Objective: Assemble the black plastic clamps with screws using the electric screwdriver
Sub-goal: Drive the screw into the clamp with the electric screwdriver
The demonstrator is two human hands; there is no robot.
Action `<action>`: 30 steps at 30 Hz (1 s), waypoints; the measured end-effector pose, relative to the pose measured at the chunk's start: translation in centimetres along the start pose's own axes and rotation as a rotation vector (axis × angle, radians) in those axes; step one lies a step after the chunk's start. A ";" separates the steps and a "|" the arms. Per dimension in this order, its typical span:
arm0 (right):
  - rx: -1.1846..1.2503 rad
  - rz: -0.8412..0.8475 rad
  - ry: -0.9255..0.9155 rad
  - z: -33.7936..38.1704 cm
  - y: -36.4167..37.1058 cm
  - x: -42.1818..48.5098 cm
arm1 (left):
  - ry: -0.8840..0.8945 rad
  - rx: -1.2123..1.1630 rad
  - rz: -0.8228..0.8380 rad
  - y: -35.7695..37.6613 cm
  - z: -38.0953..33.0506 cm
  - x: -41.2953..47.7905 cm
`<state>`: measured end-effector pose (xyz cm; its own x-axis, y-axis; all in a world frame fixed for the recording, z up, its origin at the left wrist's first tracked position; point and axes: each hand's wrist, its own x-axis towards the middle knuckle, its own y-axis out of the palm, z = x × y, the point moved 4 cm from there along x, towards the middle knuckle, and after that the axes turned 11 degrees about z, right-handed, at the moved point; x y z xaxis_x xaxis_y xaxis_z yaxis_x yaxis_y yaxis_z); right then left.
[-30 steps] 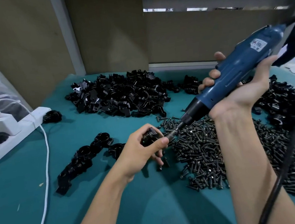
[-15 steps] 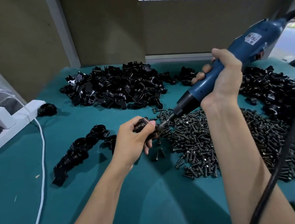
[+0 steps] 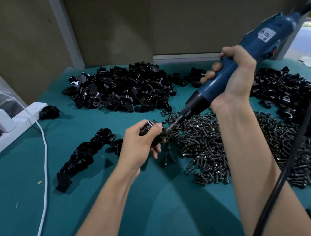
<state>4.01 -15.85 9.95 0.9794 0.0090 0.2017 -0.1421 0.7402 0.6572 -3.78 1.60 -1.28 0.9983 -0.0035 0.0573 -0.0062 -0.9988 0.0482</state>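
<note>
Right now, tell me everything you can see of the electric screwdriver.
The electric screwdriver is a blue, plastic-looking barrel with a white label near its rear, a black ribbed nose and a thin metal bit. A black cable leaves its rear end. It is tilted, bit pointing down and left, above the screw pile. The right hand grips its mid-body; the bit tip meets the black clamp gripped in the left hand.

left hand (image 3: 140,142) and right hand (image 3: 238,77) bare; forearms (image 3: 102,205) bare, unsleeved.
</note>
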 end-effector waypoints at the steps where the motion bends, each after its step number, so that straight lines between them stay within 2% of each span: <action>1: 0.010 0.009 0.003 0.0 0.0 0.1 | 0.000 -0.002 0.008 0.0 -0.1 0.0; 6: 0.063 0.068 0.027 0.3 0.1 -0.1 | -0.049 -0.059 0.069 0.2 -0.4 -0.2; 11: 0.128 0.243 -0.133 3.9 0.6 -1.0 | -0.177 -0.278 0.201 0.2 -0.6 -0.6; 14: 0.156 0.321 -0.161 5.5 -0.2 -1.6 | -0.204 -0.485 0.269 0.5 -0.6 -1.1; 18: 0.218 0.225 -0.106 3.8 -2.8 -2.6 | -0.182 -0.616 0.307 0.4 -0.8 -1.1; 24: 0.423 0.000 0.042 -1.7 -6.1 -3.9 | -0.162 -0.564 0.252 -0.4 -0.5 -0.7; 30: 0.415 0.050 0.119 -2.1 -7.0 -3.8 | -0.143 -0.357 0.158 -0.7 -0.4 -0.4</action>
<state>1.61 -19.66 3.08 0.9762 0.1331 0.1715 -0.2115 0.4039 0.8901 -4.23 2.33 -0.95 0.9812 -0.1873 -0.0462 -0.1543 -0.9058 0.3946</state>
